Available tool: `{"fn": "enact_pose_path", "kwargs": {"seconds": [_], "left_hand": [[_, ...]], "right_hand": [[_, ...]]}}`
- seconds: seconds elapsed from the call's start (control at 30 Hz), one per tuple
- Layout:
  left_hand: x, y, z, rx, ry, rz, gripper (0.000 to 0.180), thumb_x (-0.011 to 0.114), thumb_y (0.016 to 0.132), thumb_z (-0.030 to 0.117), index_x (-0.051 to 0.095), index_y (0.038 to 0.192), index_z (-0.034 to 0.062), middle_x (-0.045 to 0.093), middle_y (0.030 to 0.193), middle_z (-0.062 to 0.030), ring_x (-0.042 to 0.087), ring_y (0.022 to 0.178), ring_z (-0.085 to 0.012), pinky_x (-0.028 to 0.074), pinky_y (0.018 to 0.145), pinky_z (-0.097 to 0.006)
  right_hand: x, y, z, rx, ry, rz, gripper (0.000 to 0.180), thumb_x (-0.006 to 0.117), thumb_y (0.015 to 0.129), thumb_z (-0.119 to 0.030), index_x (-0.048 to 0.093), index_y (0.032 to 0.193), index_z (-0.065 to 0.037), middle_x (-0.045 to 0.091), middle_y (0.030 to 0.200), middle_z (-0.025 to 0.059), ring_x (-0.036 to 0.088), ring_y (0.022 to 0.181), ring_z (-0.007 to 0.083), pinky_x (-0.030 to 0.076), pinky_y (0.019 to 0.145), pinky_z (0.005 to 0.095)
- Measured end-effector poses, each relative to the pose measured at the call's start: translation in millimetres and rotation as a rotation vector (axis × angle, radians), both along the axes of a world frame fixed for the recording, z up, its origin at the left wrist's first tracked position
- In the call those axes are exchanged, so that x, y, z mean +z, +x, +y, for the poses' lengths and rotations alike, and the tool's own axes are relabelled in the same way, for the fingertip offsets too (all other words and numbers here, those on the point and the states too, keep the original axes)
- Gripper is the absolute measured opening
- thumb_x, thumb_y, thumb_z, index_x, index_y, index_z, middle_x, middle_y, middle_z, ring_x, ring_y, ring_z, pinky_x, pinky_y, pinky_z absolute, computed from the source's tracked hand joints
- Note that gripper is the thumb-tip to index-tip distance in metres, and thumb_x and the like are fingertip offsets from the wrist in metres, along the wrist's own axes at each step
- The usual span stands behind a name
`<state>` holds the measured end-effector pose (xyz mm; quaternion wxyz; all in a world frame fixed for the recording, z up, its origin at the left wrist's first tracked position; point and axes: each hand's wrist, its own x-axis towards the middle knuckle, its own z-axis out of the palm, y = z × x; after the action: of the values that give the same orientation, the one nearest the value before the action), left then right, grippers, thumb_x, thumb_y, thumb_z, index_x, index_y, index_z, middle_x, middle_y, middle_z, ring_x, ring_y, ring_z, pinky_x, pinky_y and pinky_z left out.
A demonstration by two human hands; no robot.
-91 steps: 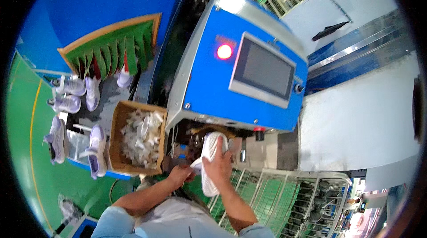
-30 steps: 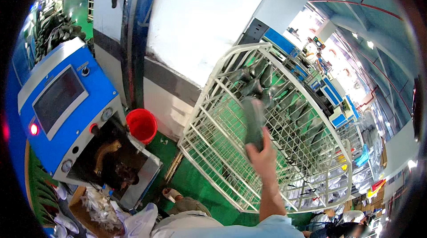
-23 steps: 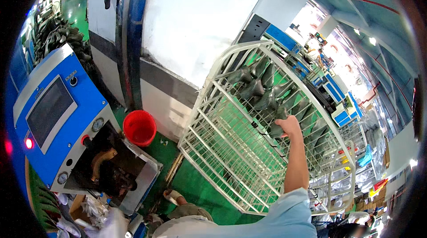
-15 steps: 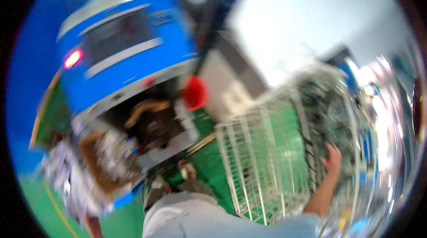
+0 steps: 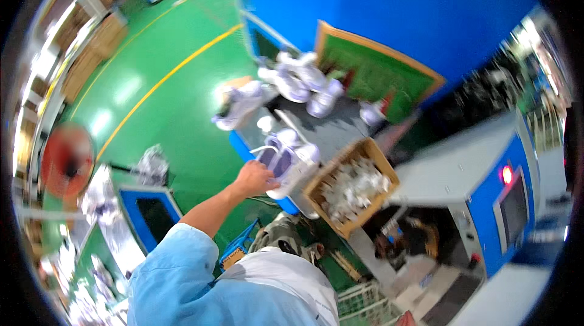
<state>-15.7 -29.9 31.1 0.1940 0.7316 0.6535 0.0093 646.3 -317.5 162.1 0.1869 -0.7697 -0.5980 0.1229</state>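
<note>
My left hand [image 5: 254, 180] reaches forward and has its fingers closed on the near edge of a white and lavender shoe [image 5: 298, 171]. The shoe lies among others at the front of a grey table with a blue edge. Several more white shoes [image 5: 292, 82] stand farther back on that table. Only a small part of my right hand [image 5: 406, 318] shows at the bottom edge, and its fingers are not visible.
A cardboard box [image 5: 340, 228] filled with crumpled white material sits right of the shoes. Beside it is a blue and grey machine [image 5: 496, 192] with a red light. A green board [image 5: 377, 73] leans behind the table. A round red fan [image 5: 67, 158] stands at left.
My view has swung left from the machine and white wire cart to the shoe table. My left hand now shows fully at a shoe; my right hand has dropped to the bottom edge.
</note>
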Motion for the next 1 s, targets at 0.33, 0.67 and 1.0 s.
{"fn": "enact_pose_path", "kwargs": {"seconds": [0.33,0.67,1.0], "left_hand": [[60.5,-134.4,-344.5,0.692,-0.076,0.161,0.042,0.069,0.076,0.051,0.071,0.077,0.0097,0.067,0.082,-0.0112,0.065,0.083,-0.0326,0.052,0.076,-0.045],[147.8,-219.9,-556.0,2.31,0.671,1.073,0.043,0.05,0.095,0.04,0.063,0.107,0.0005,0.066,0.105,-0.0232,0.062,0.1,-0.0399,0.049,0.086,-0.047],[-10.4,-165.1,-137.7,0.869,0.177,-0.267,0.077,0.075,0.081,0.029,0.039,0.141,-0.0021,0.046,0.143,-0.0227,0.045,0.132,-0.0357,0.037,0.11,-0.042]], "right_hand": [[51.2,-179.5,213.3,0.491,-0.375,-0.386,0.035,0.061,0.094,-0.029,0.067,0.118,-0.005,0.068,0.111,0.0201,0.064,0.102,0.0304,0.048,0.092,0.0396],[29.7,-225.2,274.1,0.83,-0.305,-0.159,0.034,0.061,0.093,-0.025,0.067,0.117,-0.001,0.068,0.113,0.0202,0.063,0.107,0.0344,0.046,0.096,0.0399],[54.4,-224.6,399.7,0.048,0.768,-0.816,0.041,0.051,0.1,-0.032,0.055,0.133,-0.009,0.056,0.134,0.0112,0.038,0.137,0.0316,0.035,0.106,0.0481]]}}
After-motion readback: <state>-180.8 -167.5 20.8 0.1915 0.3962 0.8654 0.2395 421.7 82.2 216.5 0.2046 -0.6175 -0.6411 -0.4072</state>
